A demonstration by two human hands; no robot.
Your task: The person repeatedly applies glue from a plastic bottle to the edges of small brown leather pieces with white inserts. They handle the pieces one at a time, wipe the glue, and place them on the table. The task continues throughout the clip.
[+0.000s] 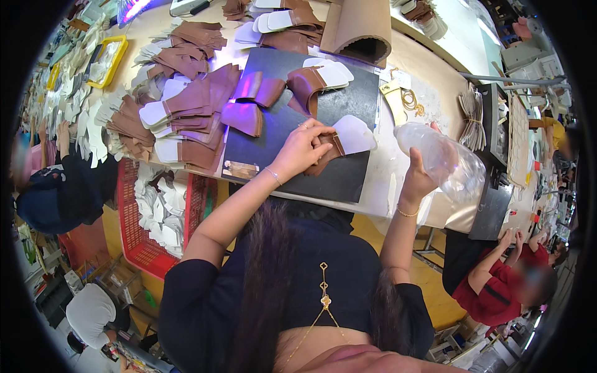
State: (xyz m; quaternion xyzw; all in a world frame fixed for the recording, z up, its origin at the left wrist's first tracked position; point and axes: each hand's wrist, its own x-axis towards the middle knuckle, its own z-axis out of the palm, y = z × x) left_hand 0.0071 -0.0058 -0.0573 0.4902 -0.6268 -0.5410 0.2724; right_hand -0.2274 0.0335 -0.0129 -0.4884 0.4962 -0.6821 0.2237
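Note:
My left hand [303, 146] is closed on a small brown leather piece [328, 159] that has a rounded white panel [354, 134] attached. That piece lies on a dark cutting mat [267, 74]. Raised to the right of the mat, my right hand [420, 177] grips a large clear plastic bottle [463, 163], tilted sideways. Farther up the mat, another brown and white leather piece [305, 84] lies curled. Folded brown pieces [244, 118] sit at the mat's left side, tinted purple by light.
Piles of brown and white pieces [193, 112] cover the table to the left. A rolled brown sheet [357, 31] lies at the back. A red basket [127, 217] with white scraps stands below left. A bundle of strips [471, 118] lies at right. Other people sit on both sides.

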